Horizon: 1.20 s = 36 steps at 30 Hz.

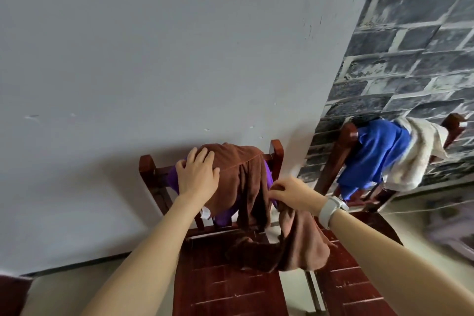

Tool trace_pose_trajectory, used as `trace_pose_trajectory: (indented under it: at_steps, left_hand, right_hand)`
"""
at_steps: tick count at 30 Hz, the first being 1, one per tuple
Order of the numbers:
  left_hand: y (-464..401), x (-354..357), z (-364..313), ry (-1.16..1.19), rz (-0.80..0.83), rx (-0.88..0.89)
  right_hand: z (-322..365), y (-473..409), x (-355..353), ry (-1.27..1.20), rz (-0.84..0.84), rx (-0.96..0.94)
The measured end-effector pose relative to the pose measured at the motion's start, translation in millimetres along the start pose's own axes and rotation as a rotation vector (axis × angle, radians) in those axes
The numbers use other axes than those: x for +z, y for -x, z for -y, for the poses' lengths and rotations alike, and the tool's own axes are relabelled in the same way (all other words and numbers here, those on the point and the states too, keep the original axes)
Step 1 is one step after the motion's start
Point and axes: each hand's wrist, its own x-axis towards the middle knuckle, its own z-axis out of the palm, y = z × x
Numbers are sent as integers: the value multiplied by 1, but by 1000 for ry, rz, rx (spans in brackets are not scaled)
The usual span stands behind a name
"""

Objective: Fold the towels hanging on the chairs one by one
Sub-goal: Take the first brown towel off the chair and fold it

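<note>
Your left hand lies with fingers spread flat on the brown towel over the chair back, your right hand pinches its hanging edge, so pulling may drag off the purple towel beneath your fingers.

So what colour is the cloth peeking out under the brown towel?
Purple, seen in the head view beneath the brown towel.

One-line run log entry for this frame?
left hand: flat on brown towel | right hand: pinching its edge | towel: draped on chair back
</note>
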Motion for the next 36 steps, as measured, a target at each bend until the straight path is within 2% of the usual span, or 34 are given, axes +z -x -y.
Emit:
trace_pose_trajectory:
  at_steps: [2,4,5,6,8,10,11,13,15,17,18,20,22,25,28,30,32,34,36]
  left_hand:
    - [8,-2,-5,121,-149,43]
    - [21,1,-17,339,-319,141]
    - [29,2,-27,489,-302,163]
    - [38,4,-40,659,-212,155]
    - [54,7,-66,968,88,118]
    - [62,11,-92,1103,355,139]
    - [65,14,-103,1105,425,165]
    - [66,17,-123,1066,438,184]
    - [66,16,-136,997,375,130]
    - [68,16,-141,970,352,65]
    - [70,16,-142,978,360,41]
    - [75,14,-143,972,383,5]
    - [77,13,-146,928,373,-47]
    - [81,9,-151,1019,406,-178]
    - [95,-2,-155,1273,511,-343]
    - [105,-6,-153,1481,595,-438]
    - [114,-10,-148,1553,595,-459]
    - [123,-12,-144,1441,524,-430]
    - [128,-9,-133,1133,373,-344]
  right_hand:
    - [0,12,-18,-154,-155,-116]
    - [4,28,-40,-274,-254,-200]
    - [5,36,-49,-330,-274,-222]
    - [5,43,-57,-408,-277,-234]
    - [6,55,-70,-589,-249,-256]
    - [10,66,-80,-713,-231,-276]
    - [12,71,-85,-754,-234,-293]
    - [14,80,-97,-862,-307,-318]
    - [6,82,-109,-924,-523,-283]
    - [-25,72,-111,-720,-731,-132]
    - [-45,67,-105,-594,-739,-32]
    - [-86,64,-76,-463,-628,145]
    - [-120,72,-32,-473,-489,225]
    - [-139,97,33,-555,-198,199]
    - [-147,108,76,-476,33,136]
    - [-143,109,93,-411,91,96]
    - [-136,108,108,-378,100,54]
    - [-131,104,119,-377,40,24]
    - [-129,100,124,-352,-20,50]
